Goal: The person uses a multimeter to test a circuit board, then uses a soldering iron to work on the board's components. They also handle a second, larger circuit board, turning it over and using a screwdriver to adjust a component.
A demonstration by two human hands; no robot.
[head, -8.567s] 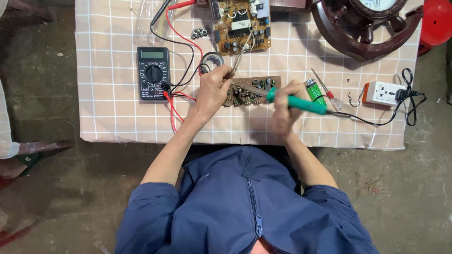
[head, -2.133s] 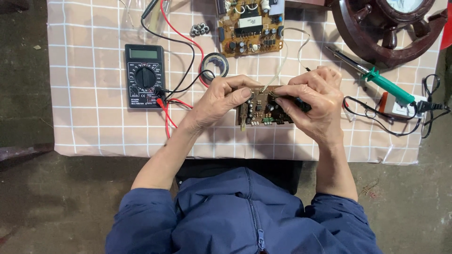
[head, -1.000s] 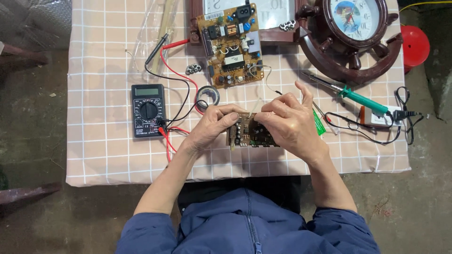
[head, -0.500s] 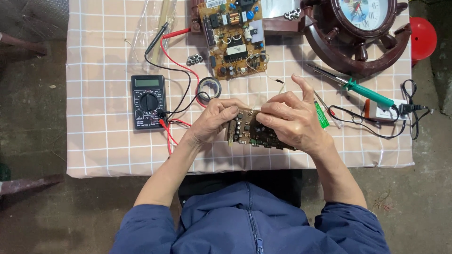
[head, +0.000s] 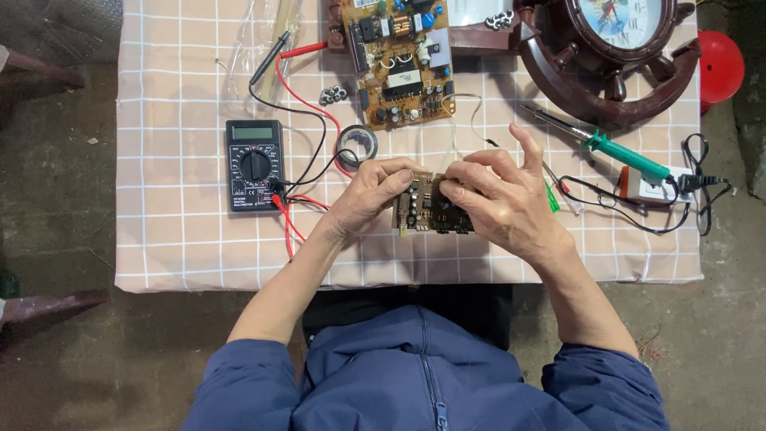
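From my head camera, my left hand (head: 375, 191) and my right hand (head: 499, 199) both pinch the small circuit board (head: 427, 214), held up over the worktop (head: 167, 247) so I can see its parts. The meter (head: 254, 164) lies just left, and the soldering iron (head: 614, 150) rests off to the right, out of my way.
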